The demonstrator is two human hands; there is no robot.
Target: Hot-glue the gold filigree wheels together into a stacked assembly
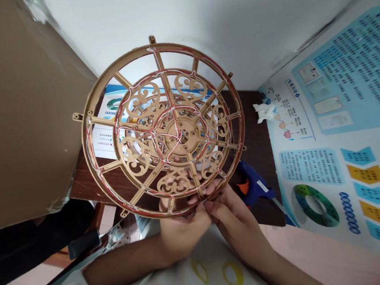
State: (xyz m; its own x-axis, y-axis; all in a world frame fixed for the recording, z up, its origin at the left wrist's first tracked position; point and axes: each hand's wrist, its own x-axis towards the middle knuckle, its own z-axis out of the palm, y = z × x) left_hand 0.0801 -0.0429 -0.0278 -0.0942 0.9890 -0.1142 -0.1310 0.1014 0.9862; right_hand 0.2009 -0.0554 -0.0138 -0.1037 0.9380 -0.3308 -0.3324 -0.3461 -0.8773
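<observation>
A round gold-brown openwork frame (182, 136) with spokes, scroll ornaments and a central hub is held up, tilted, facing me. Red and white wires run along its rings and cross near the hub. My left hand (184, 229) grips the bottom of the rim, its fingers passing behind the frame and partly seen through the openings. Close beside it, my right hand (232, 212) is closed at the lower rim, thumb near the left thumb. Both thumbs meet at the rim's lower edge.
Behind the frame, a dark brown table (260, 145) holds similar round parts and printed sheets. A blue glue gun (255, 183) with an orange trigger lies at the right, near a small white figure (265, 112). Cardboard (24, 112) stands at left, a printed poster (340, 156) at right.
</observation>
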